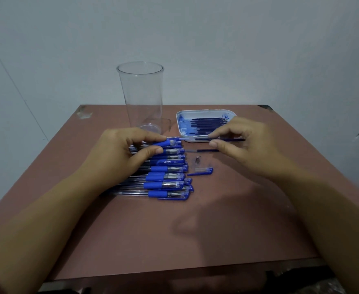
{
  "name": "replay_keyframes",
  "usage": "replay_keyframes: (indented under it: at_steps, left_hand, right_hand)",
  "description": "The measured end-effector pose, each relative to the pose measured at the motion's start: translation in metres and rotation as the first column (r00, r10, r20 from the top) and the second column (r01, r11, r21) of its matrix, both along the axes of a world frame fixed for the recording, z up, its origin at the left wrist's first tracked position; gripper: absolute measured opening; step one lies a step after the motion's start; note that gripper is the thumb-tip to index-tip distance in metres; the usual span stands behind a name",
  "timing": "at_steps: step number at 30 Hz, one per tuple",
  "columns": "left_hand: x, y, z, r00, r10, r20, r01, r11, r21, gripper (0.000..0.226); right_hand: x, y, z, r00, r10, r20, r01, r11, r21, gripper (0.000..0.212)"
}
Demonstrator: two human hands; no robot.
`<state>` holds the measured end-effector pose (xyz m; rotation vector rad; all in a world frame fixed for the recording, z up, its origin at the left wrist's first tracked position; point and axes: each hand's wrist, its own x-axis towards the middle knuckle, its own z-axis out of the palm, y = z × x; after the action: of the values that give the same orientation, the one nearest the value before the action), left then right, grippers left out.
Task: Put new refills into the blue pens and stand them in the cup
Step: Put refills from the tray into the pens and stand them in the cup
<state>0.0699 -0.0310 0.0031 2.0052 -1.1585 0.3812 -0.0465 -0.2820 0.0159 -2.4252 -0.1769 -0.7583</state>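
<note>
Several blue pens (pixel 165 177) lie in a row on the brown table (pixel 174 240). My left hand (pixel 123 151) holds a pen barrel (pixel 172 138) between thumb and fingers above the far end of the row, its open end facing right. My right hand (pixel 244 143) pinches a dark refill (pixel 229 139) level with that barrel, a little apart from it. A tall clear cup (pixel 141 96) stands empty behind the pens. A white tray (pixel 181 115) with several refills sits to its right.
Another refill (pixel 204 150), a small metal tip (pixel 197 159) and a blue cap (pixel 201 171) lie on the table between the pens and my right hand. A pale wall rises right behind the table's far edge.
</note>
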Motion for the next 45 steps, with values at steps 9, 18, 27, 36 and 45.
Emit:
replay_keyframes:
  at_steps: [9,18,27,36,45]
  left_hand:
    - [0.002,0.0,-0.001,1.0,0.013,0.004,-0.013,1.0,0.005,0.028]
    - [0.003,0.0,-0.001,1.0,-0.005,0.003,0.005,1.0,0.009,0.026]
    - [0.003,0.002,-0.002,0.998,-0.055,0.009,0.054,0.996,0.065,0.022]
    - [0.003,0.002,-0.001,0.998,-0.053,0.024,0.052,0.997,0.051,0.024]
    - [0.004,0.001,-0.002,0.997,-0.062,0.042,0.061,0.997,0.038,0.024]
  right_hand:
    - [0.005,0.0,-0.013,0.999,0.034,0.04,-0.036,0.998,0.058,0.011]
    - [0.006,-0.002,-0.014,0.999,0.046,0.004,-0.046,0.998,0.035,0.011]
    - [0.01,0.001,-0.02,0.997,0.074,0.024,-0.073,0.996,-0.051,0.015]
    - [0.006,0.007,-0.018,0.997,0.009,0.083,0.001,0.993,-0.121,0.023]
    - [0.011,0.019,-0.023,0.994,0.106,0.034,-0.101,0.985,-0.137,0.031]
